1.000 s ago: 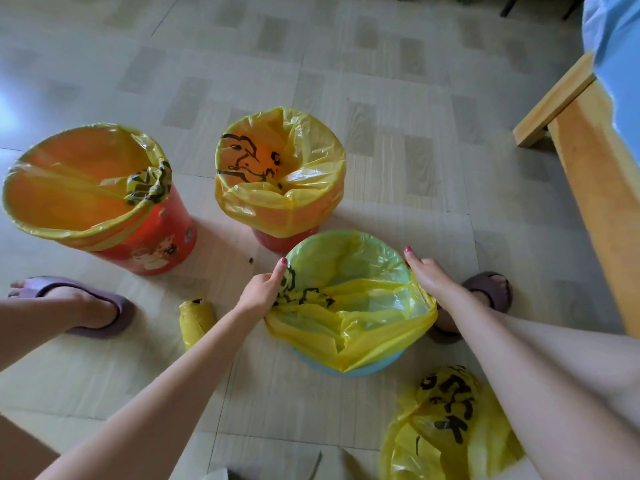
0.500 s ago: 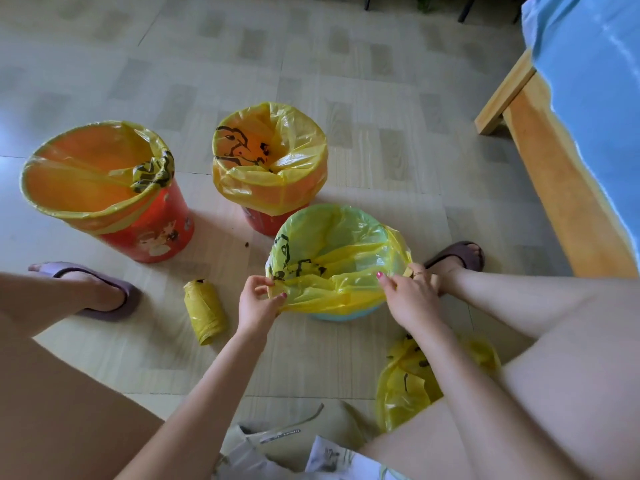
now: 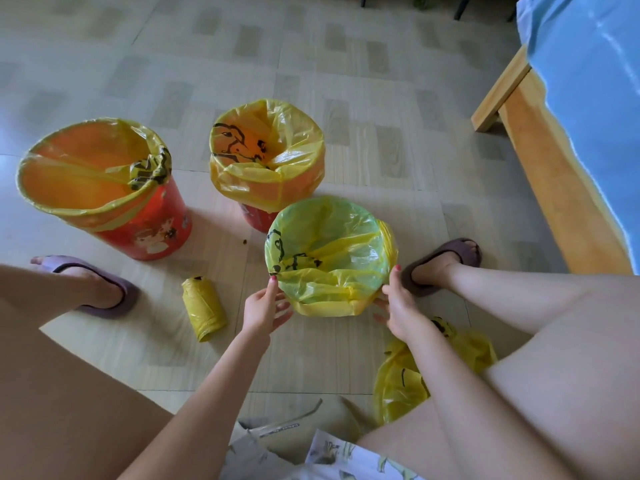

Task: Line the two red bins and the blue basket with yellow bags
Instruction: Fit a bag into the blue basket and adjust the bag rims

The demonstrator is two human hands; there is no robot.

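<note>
Head view:

- The blue basket (image 3: 330,256) stands on the floor straight ahead of both hands, between them and a little beyond the fingertips. Its own wall is almost wholly hidden under its yellow bag (image 3: 332,244), which is folded down over the rim.
- The left hand (image 3: 265,308) sits at the basket's near-left side, fingers fairly straight and spread, the raised tip touching the bag's folded edge. I see no pinch or curl round the plastic.
- The right hand (image 3: 398,303) sits at the near-right side, mirrored, fingers likewise loose and spread, resting against the bag's skirt. Whether the lower fingers press the plastic I cannot tell.
- The relation that matters: the basket lies centred between the two hands, so neither is clearly nearer. The round mouth has no long axis, and the loose fold of slack runs across the near edge from one hand to the other.
- My judgement: the coming move is a two-handed smoothing or tugging of that near fold downward, both hands working evenly.
- Beyond the hands, further off and to the left, stand the large red bin (image 3: 104,188) and the smaller red bin (image 3: 266,157), both already lined.
- A bag roll (image 3: 204,308) lies left of the left hand; a loose yellow bag (image 3: 408,379) lies under the right forearm.
</note>
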